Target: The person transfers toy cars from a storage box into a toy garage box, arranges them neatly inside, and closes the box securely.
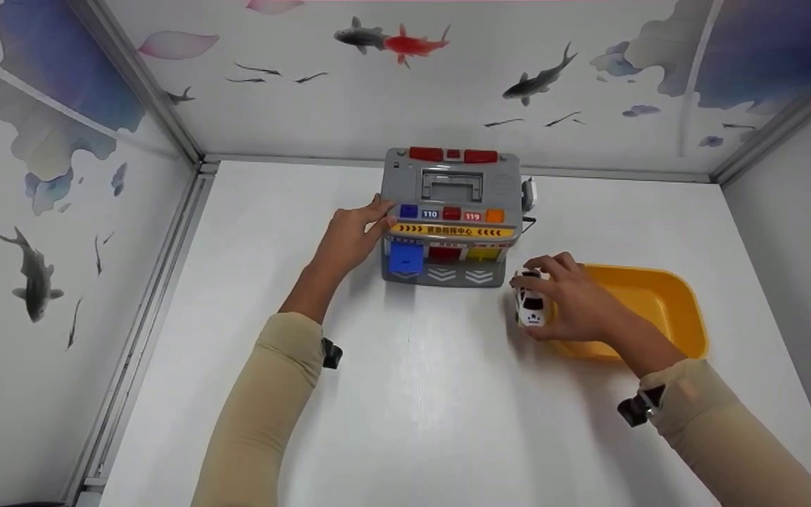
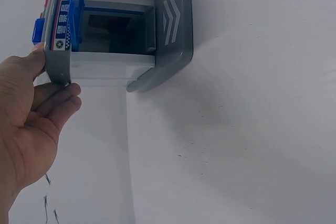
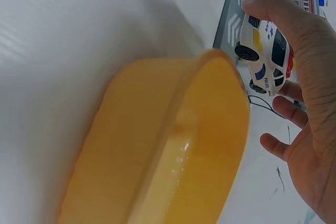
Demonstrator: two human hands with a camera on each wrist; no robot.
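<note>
A grey toy garage (image 1: 448,232) with red, blue and orange buttons stands near the back wall. Its blue door (image 1: 405,258) is swung up, showing a dark bay in the left wrist view. My left hand (image 1: 355,236) grips the garage's left edge, thumb on one side and fingers on the other (image 2: 31,114). Between the thumb and fingers of my right hand (image 1: 574,299) is a white toy police car (image 1: 532,310), held by the left end of the yellow tray. In the right wrist view the car (image 3: 265,56) shows its side and wheels.
The yellow tray (image 1: 690,317) sits on the white table (image 1: 405,422) at the right, under my right forearm. A white part (image 1: 529,193) and a thin black loop project from the garage's right side. Walls printed with fish enclose the table's back and sides.
</note>
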